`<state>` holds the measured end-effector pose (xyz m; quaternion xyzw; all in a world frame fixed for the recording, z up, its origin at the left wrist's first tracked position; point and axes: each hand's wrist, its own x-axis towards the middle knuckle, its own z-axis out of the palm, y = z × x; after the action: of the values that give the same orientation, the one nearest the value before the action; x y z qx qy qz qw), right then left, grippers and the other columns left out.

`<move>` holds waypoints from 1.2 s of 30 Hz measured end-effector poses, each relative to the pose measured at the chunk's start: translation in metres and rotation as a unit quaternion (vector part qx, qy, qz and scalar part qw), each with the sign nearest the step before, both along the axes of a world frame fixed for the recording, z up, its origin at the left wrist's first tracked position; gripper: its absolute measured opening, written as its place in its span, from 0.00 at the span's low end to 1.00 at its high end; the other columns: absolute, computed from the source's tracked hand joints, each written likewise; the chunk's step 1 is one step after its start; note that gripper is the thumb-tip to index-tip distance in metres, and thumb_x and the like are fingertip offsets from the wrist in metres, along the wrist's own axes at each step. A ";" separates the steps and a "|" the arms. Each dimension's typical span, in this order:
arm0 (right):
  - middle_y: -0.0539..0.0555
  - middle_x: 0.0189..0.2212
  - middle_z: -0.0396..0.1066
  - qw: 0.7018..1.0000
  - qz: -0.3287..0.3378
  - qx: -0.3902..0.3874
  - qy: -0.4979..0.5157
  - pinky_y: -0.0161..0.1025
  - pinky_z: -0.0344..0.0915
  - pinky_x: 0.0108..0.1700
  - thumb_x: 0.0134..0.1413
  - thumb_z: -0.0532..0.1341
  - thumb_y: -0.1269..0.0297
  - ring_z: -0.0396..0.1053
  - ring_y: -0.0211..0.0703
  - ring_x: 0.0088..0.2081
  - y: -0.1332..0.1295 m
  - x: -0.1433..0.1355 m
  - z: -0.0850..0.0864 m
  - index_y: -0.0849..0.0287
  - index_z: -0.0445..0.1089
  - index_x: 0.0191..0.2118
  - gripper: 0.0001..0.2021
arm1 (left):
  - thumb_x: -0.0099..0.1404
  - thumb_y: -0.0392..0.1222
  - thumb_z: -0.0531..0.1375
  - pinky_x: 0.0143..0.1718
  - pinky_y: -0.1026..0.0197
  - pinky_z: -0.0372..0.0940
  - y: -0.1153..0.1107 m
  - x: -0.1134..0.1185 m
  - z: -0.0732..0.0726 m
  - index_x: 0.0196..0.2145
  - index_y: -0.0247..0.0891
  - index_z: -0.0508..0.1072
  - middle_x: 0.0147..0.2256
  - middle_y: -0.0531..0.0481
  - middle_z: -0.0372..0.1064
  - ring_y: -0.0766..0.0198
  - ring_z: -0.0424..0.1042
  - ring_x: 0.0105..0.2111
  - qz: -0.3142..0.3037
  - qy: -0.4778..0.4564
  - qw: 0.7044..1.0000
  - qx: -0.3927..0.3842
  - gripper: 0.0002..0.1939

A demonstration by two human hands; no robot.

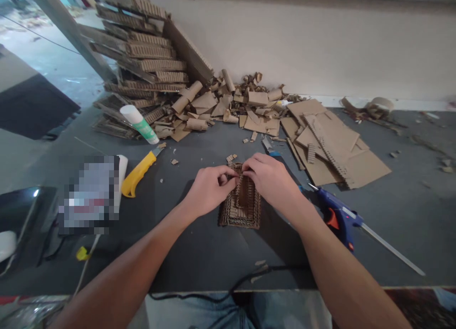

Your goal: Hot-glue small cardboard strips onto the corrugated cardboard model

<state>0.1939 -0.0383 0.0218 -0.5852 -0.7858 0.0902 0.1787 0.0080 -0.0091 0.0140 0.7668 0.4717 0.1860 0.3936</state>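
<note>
A small stepped piece built from layered corrugated cardboard strips (242, 218) lies on the dark table in front of me. Its layers form nested rectangles around a hollow middle. My left hand (213, 186) reaches its far end from the left, thumb and forefinger pinched on a cardboard strip. From the right, my right hand (265, 177) pinches at the same far end, fingertips close to the left ones. The fingers partly hide the strip, and its full shape does not show. Small corrugated scraps (231, 157) lie just beyond my fingertips.
A blue glue gun (337, 215) with a long glue stick lies to the right, near flat cardboard sheets (335, 139). Leftward are a yellow-handled cutter (139, 173) and a white-green tube (138, 123). Cardboard scraps (221, 103) and stacked corrugated pieces (149, 51) fill the back. A black cable (270, 269) crosses the front.
</note>
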 end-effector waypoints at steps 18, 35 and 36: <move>0.53 0.33 0.71 0.995 -0.020 -0.051 0.085 0.39 0.60 0.40 0.59 0.63 0.76 0.68 0.44 0.37 -0.001 -0.006 -0.003 0.60 0.74 0.33 0.06 | 0.62 0.43 0.62 0.27 0.64 0.57 0.004 -0.002 -0.004 0.34 0.37 0.76 0.19 0.58 0.64 0.69 0.63 0.21 -0.001 -0.013 1.000 -0.017 0.07; 0.53 0.31 0.71 0.997 -0.003 -0.036 0.074 0.40 0.61 0.42 0.53 0.64 0.77 0.66 0.45 0.38 -0.001 -0.011 -0.004 0.60 0.75 0.31 0.05 | 0.61 0.39 0.60 0.29 0.63 0.59 0.004 -0.002 -0.003 0.34 0.37 0.75 0.18 0.59 0.65 0.68 0.64 0.21 -0.010 0.005 1.000 0.003 0.05; 0.53 0.31 0.71 0.996 0.001 -0.034 0.077 0.40 0.61 0.42 0.54 0.64 0.77 0.66 0.45 0.38 -0.001 -0.011 -0.004 0.60 0.75 0.31 0.05 | 0.61 0.39 0.60 0.29 0.63 0.59 0.004 -0.002 -0.004 0.34 0.37 0.75 0.18 0.59 0.64 0.68 0.64 0.21 -0.011 0.005 1.000 0.004 0.06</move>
<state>0.1828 -0.0391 0.0176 -0.5815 -0.7669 0.1617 0.2182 0.0055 -0.0048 0.0103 0.7745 0.4643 0.1792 0.3905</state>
